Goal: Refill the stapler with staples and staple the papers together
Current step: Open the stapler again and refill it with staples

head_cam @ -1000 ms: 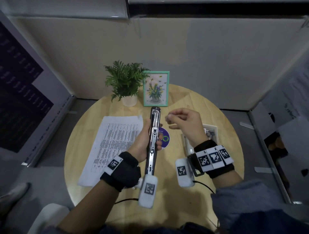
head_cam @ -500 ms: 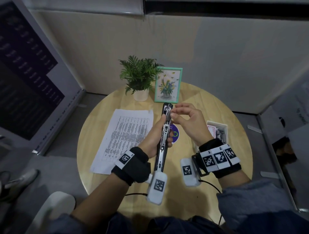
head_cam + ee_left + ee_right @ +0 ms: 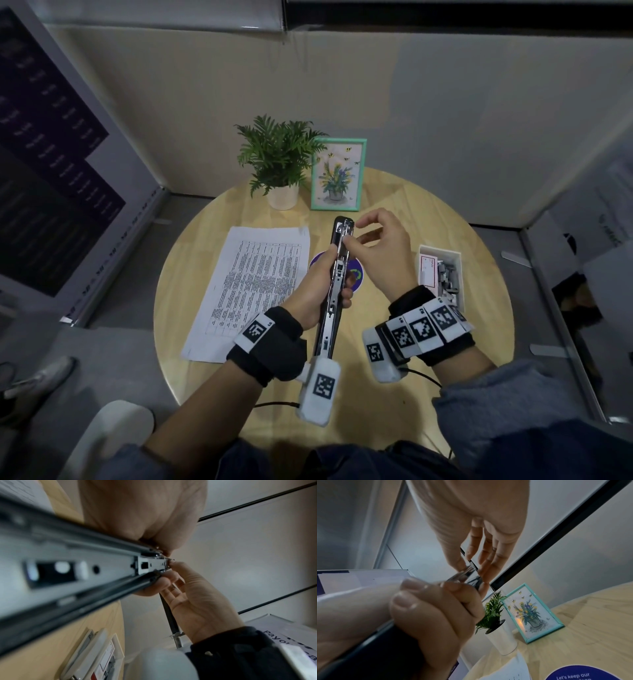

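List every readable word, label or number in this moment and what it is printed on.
"Let's keep our": purple round sticker, cut off below.
"Payo": white sheet in the left wrist view, cut off.
Printed papers: too small to read.
Staple box label: too blurred.
Wristband markers: patterns only.

Potted plant (image 3: 279, 164) beside framed picture (image 3: 338, 174) — purple disc (image 3: 356, 275).

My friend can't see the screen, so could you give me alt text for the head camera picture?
A person's left hand grips a long opened stapler above a round wooden table, while the right hand works with its fingertips at the stapler's far end. Printed papers lie to the left and a box of staples to the right.
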Motion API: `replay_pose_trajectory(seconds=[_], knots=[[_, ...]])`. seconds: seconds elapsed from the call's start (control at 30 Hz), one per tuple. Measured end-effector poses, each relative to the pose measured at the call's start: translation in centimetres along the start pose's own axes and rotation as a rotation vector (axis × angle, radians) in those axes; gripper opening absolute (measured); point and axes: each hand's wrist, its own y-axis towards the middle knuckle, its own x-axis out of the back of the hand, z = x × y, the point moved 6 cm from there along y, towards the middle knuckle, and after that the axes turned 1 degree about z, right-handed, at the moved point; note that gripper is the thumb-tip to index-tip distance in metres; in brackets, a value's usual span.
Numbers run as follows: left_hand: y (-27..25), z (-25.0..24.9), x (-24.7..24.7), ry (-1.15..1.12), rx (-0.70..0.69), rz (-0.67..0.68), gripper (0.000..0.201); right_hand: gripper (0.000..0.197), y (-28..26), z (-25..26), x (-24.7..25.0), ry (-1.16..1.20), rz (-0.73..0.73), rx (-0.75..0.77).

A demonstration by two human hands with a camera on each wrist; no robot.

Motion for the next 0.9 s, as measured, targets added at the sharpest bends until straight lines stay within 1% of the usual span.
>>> replay_pose_trajectory(seconds=[0.1, 0.17, 0.27, 0.33, 0.4, 0.47, 0.5, 0.53, 0.57, 0.6, 0.67, 0.73, 0.77, 0.83, 0.9], knots=[[0.1, 0.7, 0.1, -0.012, 0.032, 0.023, 0.048, 0.028, 0.3, -0.6, 0.1, -0.001, -0.044, -0.036], [0.2, 1.1, 0.1, -0.025, 0.046, 0.040, 0.046, 0.023, 0.5, -0.9, 0.1, -0.019, -0.057, -0.048], [-0.1, 1.2, 0.1, -0.064, 0.017, 0.046, 0.045, 0.014, 0.2, -1.3, -0.3, -0.025, -0.003, -0.067], [0.1, 0.8, 0.3, -0.088, -0.030, 0.050, 0.049, 0.016, -0.5, -1.9, -0.8, 0.009, 0.095, -0.144], [0.6, 0.3, 1.2, -0.130, -0.077, 0.024, 0.051, 0.024, -1.8, -2.9, -1.4, 0.070, 0.255, -0.272], [1.0, -0.3, 2.6, -0.203, -0.124, -0.047, 0.046, 0.035, -3.6, -4.0, -1.9, 0.024, 0.443, -0.394], [1.2, -0.7, 3.2, -0.233, -0.148, -0.083, 0.043, 0.037, -4.5, -4.6, -2.1, 0.012, 0.536, -0.454], [1.4, -0.9, 4.0, -0.250, -0.171, -0.122, 0.040, 0.035, -5.4, -5.3, -2.3, 0.026, 0.603, -0.513], [1.4, -1.2, 4.6, -0.255, -0.191, -0.149, 0.037, 0.032, -6.0, -5.7, -2.4, 0.065, 0.638, -0.565], [1.5, -1.3, 5.2, -0.239, -0.216, -0.174, 0.035, 0.029, -6.3, -6.0, -2.4, 0.115, 0.640, -0.599], [1.6, -1.2, 6.3, -0.169, -0.269, -0.221, 0.027, 0.020, -6.2, -6.2, -2.2, 0.221, 0.587, -0.627], [1.4, -0.9, 6.7, 0.024, -0.339, -0.226, 0.025, 0.009, -5.6, -6.2, -2.0, 0.266, 0.519, -0.634], [1.2, -0.6, 6.4, 0.155, -0.368, -0.197, 0.027, 0.013, -5.3, -6.2, -1.8, 0.258, 0.483, -0.644], [1.1, 0.0, 5.5, 0.353, -0.411, -0.123, 0.029, 0.029, -4.7, -6.3, -1.5, 0.260, 0.415, -0.667], [0.9, 0.5, 4.9, 0.403, -0.402, -0.087, 0.027, 0.045, -4.2, -6.1, -1.2, 0.324, 0.329, -0.666]])
